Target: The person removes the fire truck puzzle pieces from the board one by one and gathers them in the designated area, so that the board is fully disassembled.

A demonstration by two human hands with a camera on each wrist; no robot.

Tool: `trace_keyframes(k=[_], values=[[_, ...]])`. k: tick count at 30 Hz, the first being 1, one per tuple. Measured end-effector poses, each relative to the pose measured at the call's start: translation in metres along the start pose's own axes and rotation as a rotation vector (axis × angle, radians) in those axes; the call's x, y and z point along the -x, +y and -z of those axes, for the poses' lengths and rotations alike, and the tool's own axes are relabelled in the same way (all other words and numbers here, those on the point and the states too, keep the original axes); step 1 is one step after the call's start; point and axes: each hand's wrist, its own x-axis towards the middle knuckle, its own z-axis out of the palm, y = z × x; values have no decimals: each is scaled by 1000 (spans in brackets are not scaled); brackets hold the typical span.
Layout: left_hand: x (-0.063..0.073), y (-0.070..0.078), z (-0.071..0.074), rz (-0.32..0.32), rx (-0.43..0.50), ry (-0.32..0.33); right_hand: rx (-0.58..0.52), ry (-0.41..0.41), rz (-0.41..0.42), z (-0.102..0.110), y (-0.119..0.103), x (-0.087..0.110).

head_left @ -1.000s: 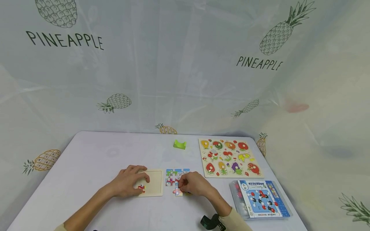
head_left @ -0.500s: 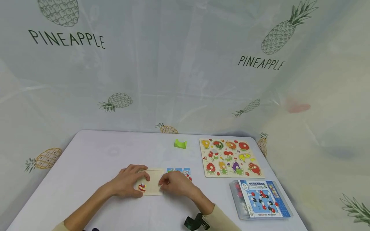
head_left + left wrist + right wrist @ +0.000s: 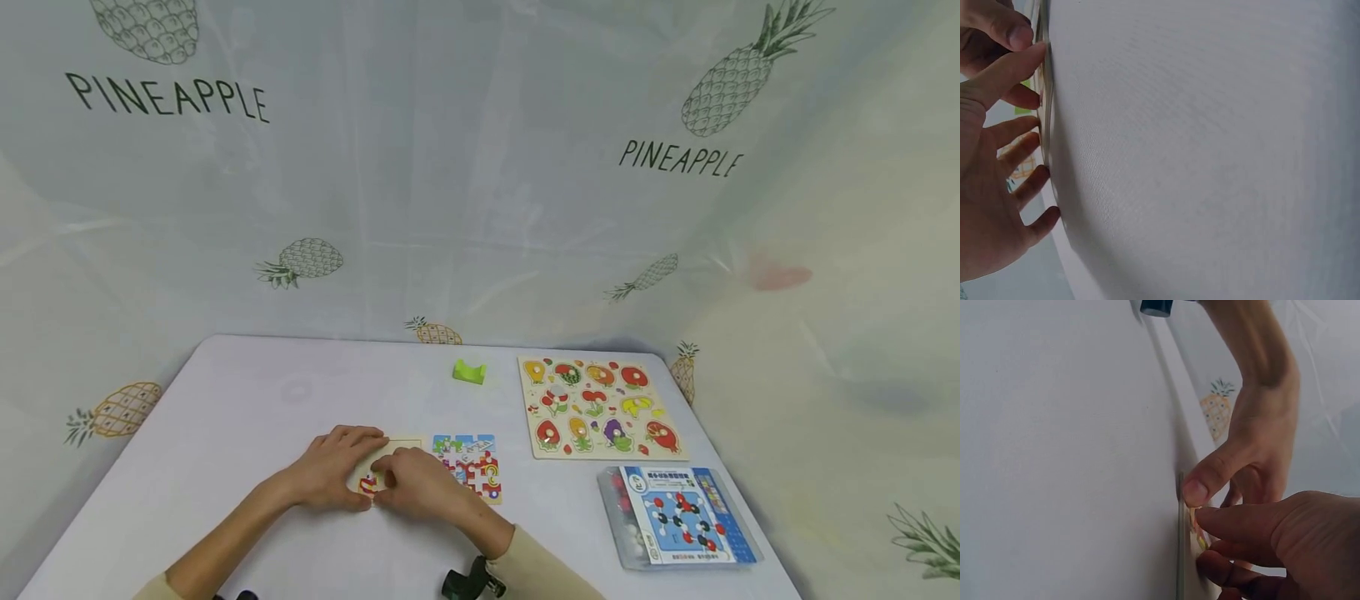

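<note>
A shallow wooden puzzle tray (image 3: 406, 442) lies on the table with a red-and-yellow jigsaw piece (image 3: 367, 485) in its lower left part. My left hand (image 3: 333, 471) holds the tray at its left side, thumb on the near edge and fingers spread toward the far edge. Over the tray, my right hand (image 3: 422, 485) has thumb and fingertips together, pinching a jigsaw piece that its fingers mostly hide. In the right wrist view, some colour (image 3: 1201, 540) shows by the right fingertips, close to the left thumb. Just right of the tray lie several bright jigsaw pieces (image 3: 483, 468), grouped in a square.
A green plastic part (image 3: 469, 372) sits toward the back. A wooden fruit puzzle board (image 3: 600, 408) lies at the right. In front of it is a clear box with a molecule-picture cover (image 3: 678, 517). A pineapple-print curtain (image 3: 480, 208) hangs behind the table (image 3: 262, 392).
My right hand has moved left from the loose jigsaw pieces to the tray, bringing a piece and uncovering the others. My left hand has stayed on the tray.
</note>
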Motion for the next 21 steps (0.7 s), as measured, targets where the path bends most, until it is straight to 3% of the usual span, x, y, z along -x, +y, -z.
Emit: trace_keyframes(k=[10, 21], values=[[1, -2, 0, -16, 0, 7, -47, 41, -24, -2, -2, -5], [2, 2, 3, -9, 24, 8, -203, 95, -86, -1, -3, -5]])
